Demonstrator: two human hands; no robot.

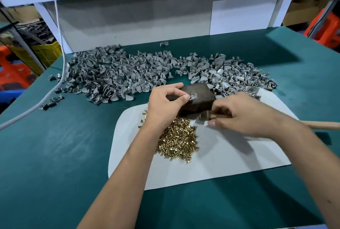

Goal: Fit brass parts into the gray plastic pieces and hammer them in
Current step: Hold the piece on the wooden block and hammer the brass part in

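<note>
Left fingers (181,98) pinch gray piece (193,96) on block (199,95) — right fingers (220,113) grip hammer (323,125).

Green worktop (55,155) fills the view, and a pale gray mat (230,155) lies on it toward the near right. A gray cable (58,26) drops from above at the worktop's far left and trails across its left edge. Behind the worktop stands a gray back panel (138,19). Off its left side, a yellow crate (47,52); off its far right, an orange stool (327,28).
</note>
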